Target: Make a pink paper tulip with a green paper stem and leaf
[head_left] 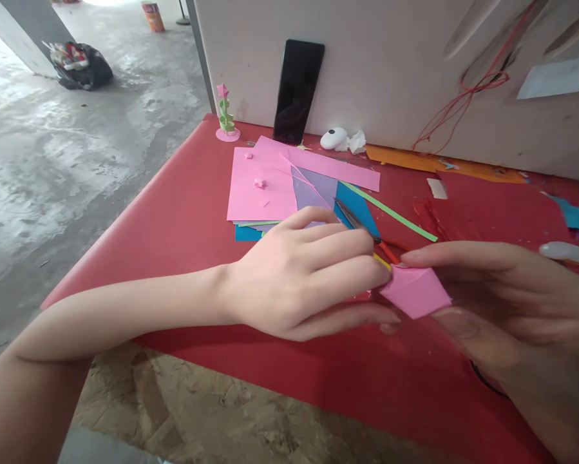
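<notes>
Both hands meet over a folded pink paper piece (416,291) near the front of the red table (183,219).

My left hand (301,280) pinches the piece's left corner with its fingertips, and my right hand (502,303) cradles it from the right, fingers closed lightly on it, as far as I can tell. Just beyond lie scissors (361,227), a green strip (390,212) and stacked coloured sheets (263,187); a phone (297,91) leans on the far wall.
</notes>
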Demonstrator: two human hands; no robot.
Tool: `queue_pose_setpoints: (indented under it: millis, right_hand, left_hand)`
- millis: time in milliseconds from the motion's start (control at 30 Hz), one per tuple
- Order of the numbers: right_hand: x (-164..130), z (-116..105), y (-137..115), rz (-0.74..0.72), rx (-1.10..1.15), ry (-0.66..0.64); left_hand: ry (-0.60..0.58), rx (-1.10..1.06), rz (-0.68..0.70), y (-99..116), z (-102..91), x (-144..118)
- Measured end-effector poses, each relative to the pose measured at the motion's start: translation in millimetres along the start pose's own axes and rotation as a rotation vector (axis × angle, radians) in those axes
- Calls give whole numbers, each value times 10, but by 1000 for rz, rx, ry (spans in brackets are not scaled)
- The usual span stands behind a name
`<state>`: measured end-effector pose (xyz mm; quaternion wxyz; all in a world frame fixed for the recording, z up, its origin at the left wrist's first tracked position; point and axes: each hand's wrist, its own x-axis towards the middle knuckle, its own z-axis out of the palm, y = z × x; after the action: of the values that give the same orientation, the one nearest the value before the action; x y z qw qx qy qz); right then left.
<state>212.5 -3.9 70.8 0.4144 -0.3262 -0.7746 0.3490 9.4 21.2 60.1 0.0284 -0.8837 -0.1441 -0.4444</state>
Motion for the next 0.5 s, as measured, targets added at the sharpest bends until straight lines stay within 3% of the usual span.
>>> queue_pose_setpoints:
  millis: [100,500]
  right_hand:
    - [47,4,16,-37,148,-77]
    - [77,-6,51,-68,222,-50]
  left_hand:
    - [-8,83,35,-6,10,-11]
    - [-66,70,51,4,12,-5]
